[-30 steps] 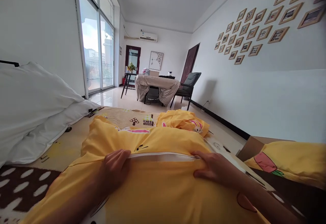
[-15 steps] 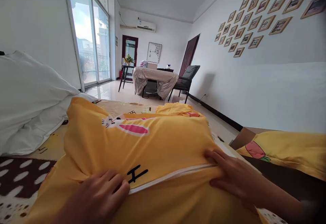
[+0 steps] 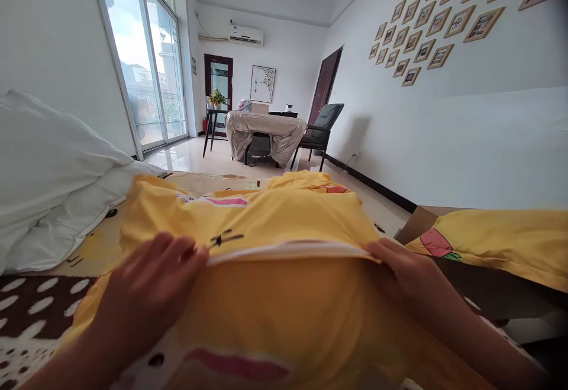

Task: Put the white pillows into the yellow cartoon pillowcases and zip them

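A large yellow cloth cover (image 3: 284,301) with pink and black printed figures fills the lower middle of the view. Across it runs a pale edge strip (image 3: 288,250). My left hand (image 3: 153,277) is closed on the cloth at the strip's left end, its fingertips curled over the fabric. At the right end of the strip, my right hand (image 3: 402,266) pinches the cloth between thumb and fingers. Between both hands the strip is stretched nearly straight. The thumb of my left hand is hidden.
White bedding (image 3: 53,183) is heaped at the left on a patterned sheet (image 3: 39,301). Another yellow cloth (image 3: 510,242) lies over a brown box (image 3: 421,224) at the right. Farther back stand a covered table (image 3: 266,123) and a black chair (image 3: 322,129).
Both hands have moved up and away with the cloth. The pale strip is higher and straighter, the rabbit print has folded back, and more yellow cloth shows below. The camera view has shifted slightly.
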The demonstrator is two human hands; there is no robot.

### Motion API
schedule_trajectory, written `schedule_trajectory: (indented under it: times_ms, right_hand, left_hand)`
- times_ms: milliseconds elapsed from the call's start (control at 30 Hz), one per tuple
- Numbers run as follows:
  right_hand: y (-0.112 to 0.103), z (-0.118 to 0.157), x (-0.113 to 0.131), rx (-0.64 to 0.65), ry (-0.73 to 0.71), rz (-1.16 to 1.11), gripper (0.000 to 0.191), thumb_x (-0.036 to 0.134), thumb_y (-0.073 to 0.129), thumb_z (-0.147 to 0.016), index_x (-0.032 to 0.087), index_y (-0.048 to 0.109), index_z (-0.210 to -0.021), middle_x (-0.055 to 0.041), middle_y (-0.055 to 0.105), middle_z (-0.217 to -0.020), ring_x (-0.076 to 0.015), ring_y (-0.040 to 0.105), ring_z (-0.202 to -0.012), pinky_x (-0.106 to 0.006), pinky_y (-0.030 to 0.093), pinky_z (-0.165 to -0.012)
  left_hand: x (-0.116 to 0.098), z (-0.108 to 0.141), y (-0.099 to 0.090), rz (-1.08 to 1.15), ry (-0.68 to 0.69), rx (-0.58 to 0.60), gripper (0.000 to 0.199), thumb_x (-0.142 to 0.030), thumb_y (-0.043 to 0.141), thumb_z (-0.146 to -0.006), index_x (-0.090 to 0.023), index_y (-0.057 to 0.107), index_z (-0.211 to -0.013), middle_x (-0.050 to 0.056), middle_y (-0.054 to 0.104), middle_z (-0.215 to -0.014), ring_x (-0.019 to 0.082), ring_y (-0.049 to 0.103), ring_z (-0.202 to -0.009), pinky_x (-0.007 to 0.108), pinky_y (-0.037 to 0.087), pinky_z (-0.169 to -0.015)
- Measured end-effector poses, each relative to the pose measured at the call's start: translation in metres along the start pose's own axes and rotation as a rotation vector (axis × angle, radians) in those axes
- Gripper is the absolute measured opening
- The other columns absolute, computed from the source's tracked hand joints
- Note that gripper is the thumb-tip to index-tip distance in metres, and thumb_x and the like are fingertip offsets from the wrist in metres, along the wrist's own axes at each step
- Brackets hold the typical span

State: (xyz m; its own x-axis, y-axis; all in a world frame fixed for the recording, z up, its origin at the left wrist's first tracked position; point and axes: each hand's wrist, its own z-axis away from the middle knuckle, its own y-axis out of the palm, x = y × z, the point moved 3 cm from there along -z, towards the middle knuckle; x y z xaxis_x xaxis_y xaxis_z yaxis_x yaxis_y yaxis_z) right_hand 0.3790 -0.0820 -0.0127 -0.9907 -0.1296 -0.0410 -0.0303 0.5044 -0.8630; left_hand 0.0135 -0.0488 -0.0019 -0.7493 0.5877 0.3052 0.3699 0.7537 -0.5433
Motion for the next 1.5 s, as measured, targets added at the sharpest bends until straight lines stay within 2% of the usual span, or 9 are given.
schedule_trajectory:
  times_ms: [267,433,533,667,767,933,1033,1233,1500]
  right_hand:
    - [0.005,-0.090,0.018,-0.450,0.022,0.109,0.019,0.017,0.043,-0.084,0.020,0.062,-0.087,-0.0095,0.067,-0.094,-0.0257,0.054,-0.091,-0.037,0.037,-0.082]
    - [0.037,-0.104,-0.009,-0.677,0.134,-0.036,0.023,0.018,0.033,-0.088,0.021,0.055,-0.083,-0.0089,0.063,-0.080,-0.0223,0.055,-0.078,-0.033,0.040,-0.074]
    - [0.079,-0.100,-0.026,-0.629,0.040,-0.066,0.024,0.021,0.031,-0.090,0.019,0.055,-0.085,-0.0102,0.063,-0.079,-0.0231,0.058,-0.079,-0.034,0.042,-0.074]
    - [0.150,-0.079,-0.034,-0.225,-0.149,-0.071,0.025,0.023,0.034,-0.090,0.017,0.058,-0.087,-0.0103,0.066,-0.078,-0.0226,0.061,-0.074,-0.032,0.043,-0.068]
    - [0.175,-0.061,-0.034,-0.061,-0.100,-0.122,0.025,0.024,0.034,-0.092,0.018,0.058,-0.087,-0.0088,0.066,-0.077,-0.0219,0.063,-0.075,-0.031,0.044,-0.067]
    - [0.160,-0.059,-0.032,0.135,-0.117,-0.236,0.025,0.023,0.030,-0.092,0.021,0.053,-0.083,-0.0056,0.065,-0.078,-0.0199,0.061,-0.075,-0.030,0.043,-0.068]
    - [0.142,-0.063,-0.027,0.236,-0.182,-0.140,0.017,0.016,0.038,-0.084,0.020,0.054,-0.089,-0.0064,0.065,-0.086,-0.0216,0.060,-0.083,-0.033,0.042,-0.077]
    - [0.096,-0.065,0.041,0.316,-0.115,0.211,0.022,0.005,0.046,-0.073,0.015,0.059,-0.088,-0.0134,0.063,-0.095,-0.0260,0.058,-0.086,-0.037,0.039,-0.076]
    - [0.090,-0.107,0.188,0.299,-0.421,-0.069,0.024,0.013,0.053,-0.076,0.012,0.058,-0.100,-0.0114,0.063,-0.097,-0.0253,0.057,-0.087,-0.036,0.038,-0.073]
  left_hand:
    - [0.062,-0.065,0.075,0.107,-0.661,0.225,0.026,-0.034,0.038,-0.094,-0.022,0.059,-0.085,0.000,0.060,-0.066,0.016,0.053,-0.059,0.025,0.026,-0.053]
    - [0.065,-0.079,0.075,0.033,-0.385,-0.324,0.023,-0.023,0.037,-0.093,-0.018,0.059,-0.088,0.004,0.060,-0.068,0.016,0.055,-0.067,0.026,0.035,-0.062]
    - [0.053,-0.058,0.097,-0.019,-0.117,-0.401,0.021,-0.018,0.040,-0.092,-0.018,0.058,-0.082,0.002,0.055,-0.059,0.017,0.053,-0.061,0.027,0.037,-0.062]
    - [0.024,-0.010,0.160,0.075,0.011,0.073,0.027,-0.014,0.034,-0.091,-0.018,0.061,-0.087,0.005,0.063,-0.063,0.018,0.059,-0.059,0.028,0.037,-0.057]
    - [0.012,0.009,0.187,0.176,-0.103,0.482,0.034,-0.025,0.029,-0.095,-0.018,0.062,-0.089,0.006,0.067,-0.067,0.021,0.063,-0.061,0.029,0.037,-0.055]
    - [0.020,-0.012,0.166,0.422,-0.195,0.752,0.043,-0.054,0.041,-0.089,-0.020,0.065,-0.082,0.006,0.069,-0.080,0.025,0.065,-0.077,0.030,0.039,-0.061]
    - [0.028,-0.019,0.152,0.565,-0.162,0.851,0.024,-0.044,0.060,-0.077,-0.022,0.066,-0.085,0.003,0.069,-0.085,0.023,0.064,-0.082,0.028,0.040,-0.065]
    - [0.025,-0.013,0.153,0.514,-0.190,0.788,0.017,-0.017,0.051,-0.077,-0.024,0.066,-0.081,0.003,0.069,-0.084,0.023,0.063,-0.083,0.028,0.040,-0.067]
    - [0.018,0.002,0.146,0.400,-0.234,0.784,0.039,-0.001,0.041,-0.074,-0.018,0.060,-0.103,0.008,0.071,-0.093,0.024,0.066,-0.084,0.030,0.045,-0.068]
